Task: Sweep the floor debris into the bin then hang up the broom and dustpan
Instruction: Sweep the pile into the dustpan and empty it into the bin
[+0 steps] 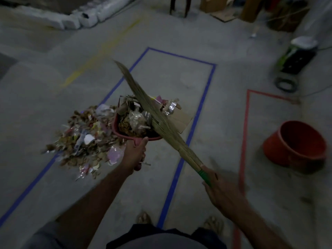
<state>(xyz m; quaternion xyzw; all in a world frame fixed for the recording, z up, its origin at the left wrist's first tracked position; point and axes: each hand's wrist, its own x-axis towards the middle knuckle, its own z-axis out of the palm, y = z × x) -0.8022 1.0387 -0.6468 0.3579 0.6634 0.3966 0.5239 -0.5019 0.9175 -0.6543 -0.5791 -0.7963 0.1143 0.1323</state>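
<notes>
My left grip (134,155) curls round the handle of the loaded dustpan (136,130), my right grip (218,186) clutches the broom (154,112) lying across it, the bin (296,144) well right.

storage or warehouse-type workroom, dimly lit. bare concrete floor (53,177) marked with blue tape outline (206,97), red tape outline (245,133) and a faded yellow line (100,53). white sacks (84,18) and cardboard boxes (213,4) stacked along the far edge
</notes>
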